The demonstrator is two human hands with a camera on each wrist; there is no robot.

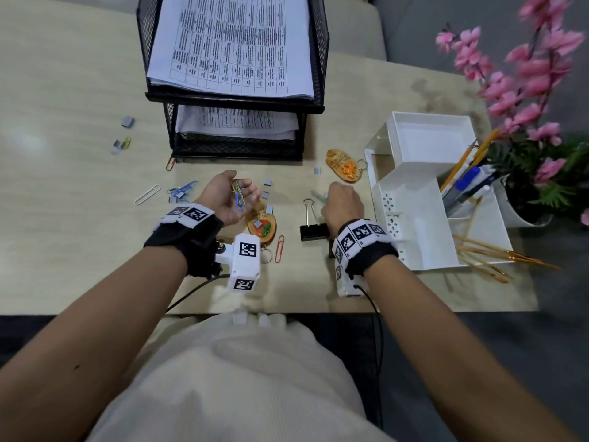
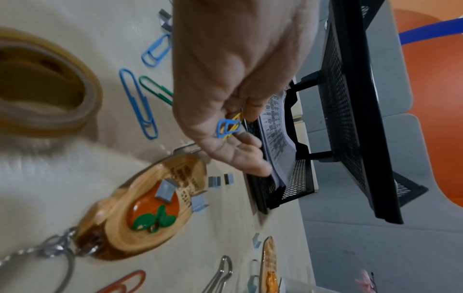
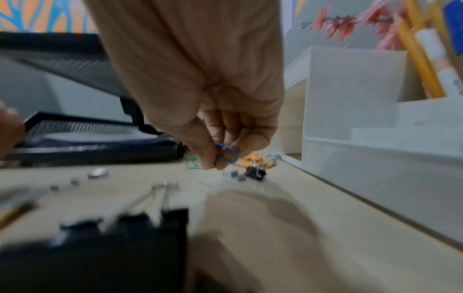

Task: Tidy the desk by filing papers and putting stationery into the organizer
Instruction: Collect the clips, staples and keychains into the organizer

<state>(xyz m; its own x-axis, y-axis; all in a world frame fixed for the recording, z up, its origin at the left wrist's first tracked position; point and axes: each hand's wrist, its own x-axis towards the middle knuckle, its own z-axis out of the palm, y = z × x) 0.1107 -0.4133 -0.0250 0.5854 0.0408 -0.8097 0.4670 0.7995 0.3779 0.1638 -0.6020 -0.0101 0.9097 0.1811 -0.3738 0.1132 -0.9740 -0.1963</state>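
Observation:
My left hand (image 1: 246,190) is turned palm up above the desk, its fingers curled round a small bunch of blue and yellow paper clips (image 1: 238,195). The left wrist view shows the paper clips (image 2: 228,127) lying against the curled fingers. To the right, my right hand (image 1: 331,190) is low over the desk, and its thumb and fingers pinch a blue paper clip (image 3: 227,155). The white organizer (image 1: 411,199) stands just right of that hand, with pens and pencils (image 1: 468,173) in its back compartment. Papers (image 1: 229,43) lie in the black mesh tray (image 1: 318,59).
Loose on the desk are a black binder clip (image 1: 314,231), a red paper clip (image 1: 279,248), a silver paper clip (image 1: 147,194), blue clips (image 1: 183,189), staple blocks (image 1: 128,121) and two wooden keychains (image 1: 344,165) (image 1: 261,223). Pink flowers in a pot (image 1: 526,90) stand far right. Thin brushes (image 1: 497,253) lie beside the organizer.

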